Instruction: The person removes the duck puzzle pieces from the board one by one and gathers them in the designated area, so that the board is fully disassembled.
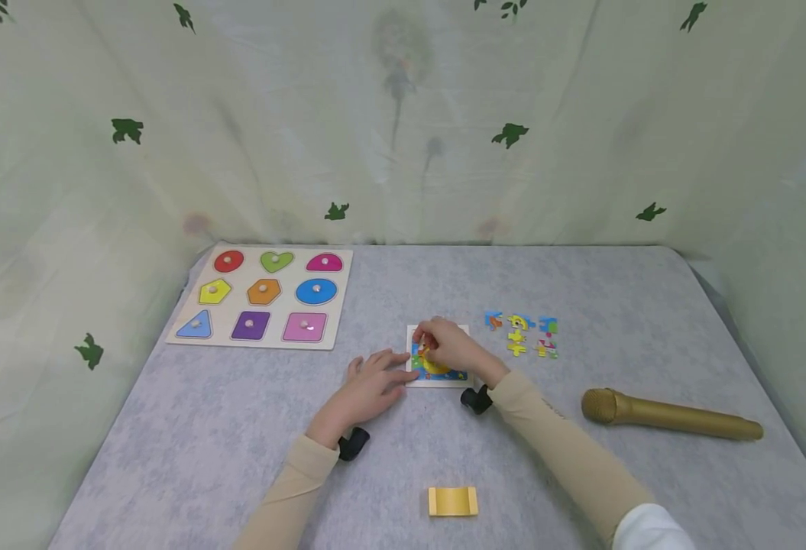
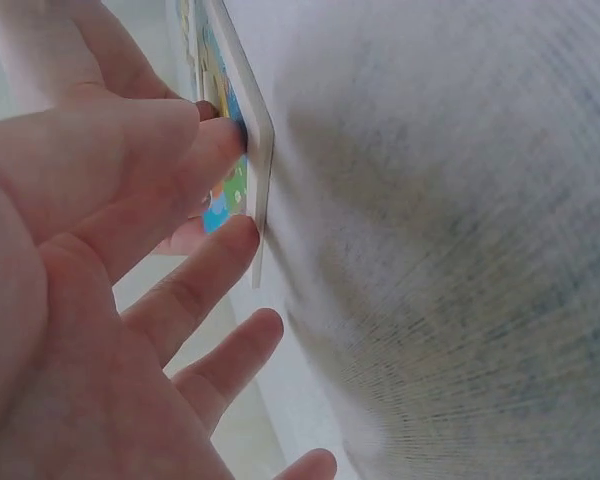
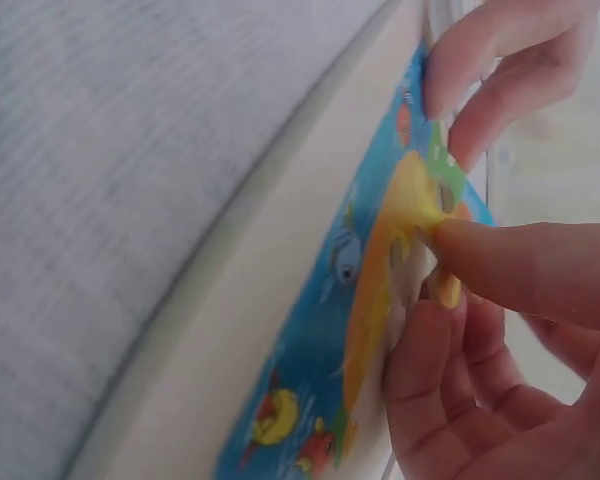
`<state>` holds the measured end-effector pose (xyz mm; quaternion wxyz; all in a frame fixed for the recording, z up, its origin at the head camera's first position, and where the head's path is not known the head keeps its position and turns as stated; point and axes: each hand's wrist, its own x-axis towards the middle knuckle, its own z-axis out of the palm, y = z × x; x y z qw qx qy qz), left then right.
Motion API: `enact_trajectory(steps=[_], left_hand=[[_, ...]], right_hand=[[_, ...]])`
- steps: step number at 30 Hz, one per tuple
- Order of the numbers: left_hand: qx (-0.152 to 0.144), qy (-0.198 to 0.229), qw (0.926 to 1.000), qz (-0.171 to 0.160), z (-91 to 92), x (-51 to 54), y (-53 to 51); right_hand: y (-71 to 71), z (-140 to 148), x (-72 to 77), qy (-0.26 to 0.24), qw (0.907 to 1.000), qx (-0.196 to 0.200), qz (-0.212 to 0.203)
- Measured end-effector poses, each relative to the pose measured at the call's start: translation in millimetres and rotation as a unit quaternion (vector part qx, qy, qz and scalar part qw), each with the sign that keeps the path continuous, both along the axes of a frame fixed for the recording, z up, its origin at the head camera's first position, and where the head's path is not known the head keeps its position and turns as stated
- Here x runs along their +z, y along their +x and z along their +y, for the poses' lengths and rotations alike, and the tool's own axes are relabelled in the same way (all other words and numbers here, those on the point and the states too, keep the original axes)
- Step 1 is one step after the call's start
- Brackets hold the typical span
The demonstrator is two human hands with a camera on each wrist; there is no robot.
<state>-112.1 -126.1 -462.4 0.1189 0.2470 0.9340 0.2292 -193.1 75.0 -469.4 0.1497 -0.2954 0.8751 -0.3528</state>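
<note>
A small jigsaw puzzle board (image 1: 437,384) with a pale border and a blue, yellow and green picture lies near the table's middle. My left hand (image 1: 368,389) is at its left side, fingers extended, fingertips touching the board's edge and picture. Over the picture, my right hand (image 1: 454,347) pinches a yellow puzzle piece (image 3: 447,287) between thumb and fingers. Part of that piece is hidden by the fingers in the right wrist view. Several loose puzzle pieces (image 1: 516,342) lie to the right of the board.
A white shape board (image 1: 239,294) with coloured knobbed shapes lies at the back left. To the right rests a gold microphone (image 1: 671,415). A yellow curved block (image 1: 453,502) sits near the front. A pale curtain (image 1: 403,153) with green bird shapes hangs behind the table.
</note>
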Motion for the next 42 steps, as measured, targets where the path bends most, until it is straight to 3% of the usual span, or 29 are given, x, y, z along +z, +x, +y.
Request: enact_trajectory(steps=[8, 12, 17, 23, 31, 37, 42], left_hand=[[0.005, -0.007, 1.0000, 0.000, 0.6, 1.0, 0.1], [0.006, -0.008, 1.0000, 0.002, 0.5, 0.2, -0.1], [0.006, -0.013, 0.9999, 0.003, 0.1, -0.5, 0.0], [0.005, -0.006, 1.0000, 0.000, 0.1, -0.8, 0.4], [0.009, 0.013, 0.9999, -0.002, -0.1, 0.4, 1.7], [0.008, 0.021, 0.9997, -0.005, -0.5, 0.2, 1.3], [0.007, 0.028, 0.9996, -0.006, -0.1, -0.1, 0.9]], right_hand=[[3.6, -0.1, 5.0, 0.016, 0.9993, 0.020, 0.027], [3.0, 3.6, 3.5, 0.011, 0.9993, -0.012, 0.032], [-2.0, 15.8, 2.7, -0.034, 0.9961, -0.079, -0.016], [-11.0, 45.6, 16.0, -0.085, 0.9885, -0.104, -0.069], [-18.5, 87.9, 27.6, -0.018, 0.9916, -0.121, -0.041], [-18.1, 99.0, 27.1, 0.039, 0.9903, -0.116, -0.065], [-17.9, 100.4, 24.2, 0.059, 0.9885, -0.119, -0.073]])
